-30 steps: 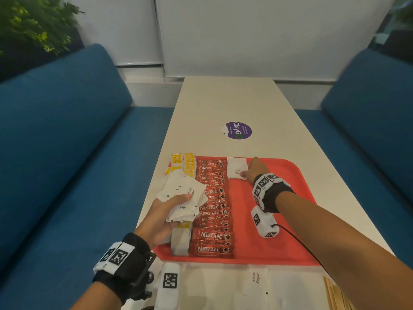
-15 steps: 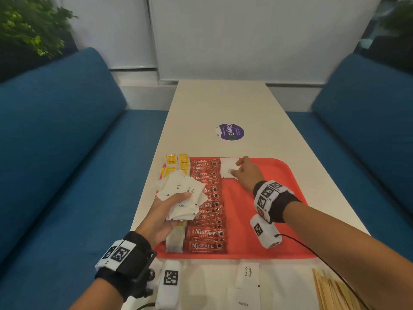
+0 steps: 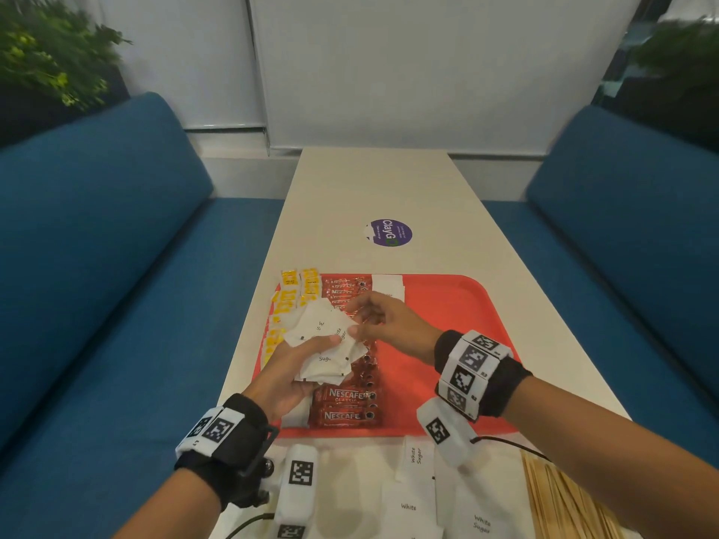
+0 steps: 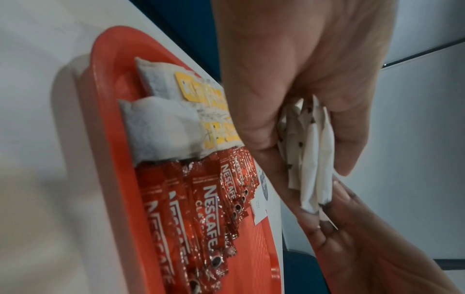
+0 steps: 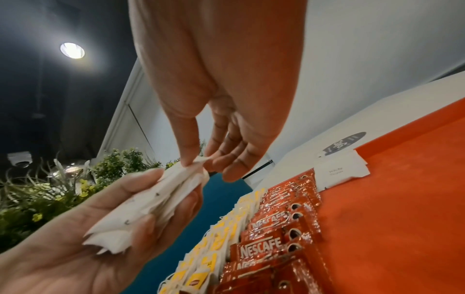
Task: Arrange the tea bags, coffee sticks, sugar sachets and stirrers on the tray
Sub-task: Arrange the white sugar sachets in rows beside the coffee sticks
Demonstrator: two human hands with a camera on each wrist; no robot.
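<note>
The left hand is holding a fanned bunch of white paper sugar sachets above the left part of the flat red plastic tray, its grip closed around the bunch with the thumb lying over the top. The right hand is reaching across to that bunch; in the right wrist view its thumb and forefinger are pinching the upper corner of one sachet in a narrow grip while the other fingers are hanging loosely.

The tray is sitting on the long pale desk. Along its left edge a column of yellow-tagged tea bags is lying, and just beside it a column of red foil coffee sticks is running from the far rim to the near rim. One white sugar sachet is lying flat at the far edge of the tray, next to the top of the coffee column.

More white sugar sachets are lying on the desk in front of the tray, and a bundle of thin wooden stirrers is lying at the near right corner. A round purple sticker is showing on the desk beyond the tray.
</note>
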